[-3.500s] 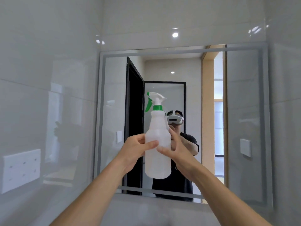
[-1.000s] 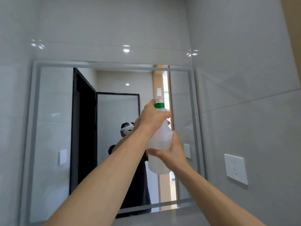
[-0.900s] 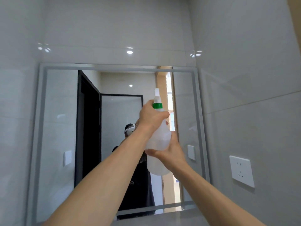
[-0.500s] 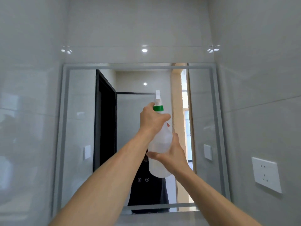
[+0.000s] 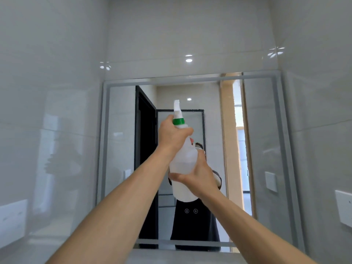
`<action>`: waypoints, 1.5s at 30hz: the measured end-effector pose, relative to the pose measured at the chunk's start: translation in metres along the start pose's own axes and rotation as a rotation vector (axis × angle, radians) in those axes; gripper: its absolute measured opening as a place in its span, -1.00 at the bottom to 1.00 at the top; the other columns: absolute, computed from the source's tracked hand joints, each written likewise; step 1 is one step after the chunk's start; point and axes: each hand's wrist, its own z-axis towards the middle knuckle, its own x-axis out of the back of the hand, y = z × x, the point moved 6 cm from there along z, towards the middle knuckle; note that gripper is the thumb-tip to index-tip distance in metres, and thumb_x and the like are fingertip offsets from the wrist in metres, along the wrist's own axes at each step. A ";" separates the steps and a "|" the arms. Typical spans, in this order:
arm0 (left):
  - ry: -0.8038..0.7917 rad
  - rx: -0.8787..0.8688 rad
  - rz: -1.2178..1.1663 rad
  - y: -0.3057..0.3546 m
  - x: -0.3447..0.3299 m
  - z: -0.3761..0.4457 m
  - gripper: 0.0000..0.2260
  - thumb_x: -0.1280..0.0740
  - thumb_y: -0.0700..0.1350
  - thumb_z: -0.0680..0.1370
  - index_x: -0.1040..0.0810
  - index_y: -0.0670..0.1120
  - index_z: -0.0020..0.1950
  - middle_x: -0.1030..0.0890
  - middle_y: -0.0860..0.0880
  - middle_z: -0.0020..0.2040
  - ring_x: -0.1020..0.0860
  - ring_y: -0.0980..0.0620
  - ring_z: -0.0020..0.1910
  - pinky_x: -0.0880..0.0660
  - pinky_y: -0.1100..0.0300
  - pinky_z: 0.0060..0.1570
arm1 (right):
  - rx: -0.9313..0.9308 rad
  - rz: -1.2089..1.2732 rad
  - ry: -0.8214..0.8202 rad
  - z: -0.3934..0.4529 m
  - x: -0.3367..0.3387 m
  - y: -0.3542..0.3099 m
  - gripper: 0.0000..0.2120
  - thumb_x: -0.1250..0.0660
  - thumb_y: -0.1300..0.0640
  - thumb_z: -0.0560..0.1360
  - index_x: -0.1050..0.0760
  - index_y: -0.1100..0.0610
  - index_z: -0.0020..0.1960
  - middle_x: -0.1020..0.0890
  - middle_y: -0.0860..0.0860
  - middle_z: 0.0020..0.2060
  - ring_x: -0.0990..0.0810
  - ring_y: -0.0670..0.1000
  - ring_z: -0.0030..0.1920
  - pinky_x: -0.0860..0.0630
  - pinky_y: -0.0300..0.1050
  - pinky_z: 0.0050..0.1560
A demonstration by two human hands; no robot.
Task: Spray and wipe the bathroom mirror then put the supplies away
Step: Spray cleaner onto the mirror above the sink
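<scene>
Glossy grey tiles are surrounding a framed mirror (image 5: 257, 149), with an outlet (image 5: 343, 210) showing at the right edge. The left hand (image 5: 172, 135) is gripping the bottle (image 5: 183, 161) neck, hiding the trigger; the right hand (image 5: 198, 176) is wrapping its body before the glass.

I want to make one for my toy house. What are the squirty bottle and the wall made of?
The spray bottle looks like cloudy white plastic with a green plastic collar; light shows faintly through it. The wall looks like glossy glazed tile: it mirrors ceiling lights.
</scene>
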 end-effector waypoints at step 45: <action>0.267 0.145 0.130 -0.057 0.178 -0.034 -0.64 -0.47 -0.26 0.40 -0.49 -0.03 0.14 -0.58 -0.05 0.02 -0.68 -0.12 -0.15 -0.64 0.13 -0.23 | -0.020 0.176 -0.392 -0.038 -0.174 -0.031 -0.29 -0.60 0.04 0.33 -0.21 0.00 0.28 -0.50 -0.14 0.04 -0.54 -0.18 0.00 -0.41 -0.37 -0.26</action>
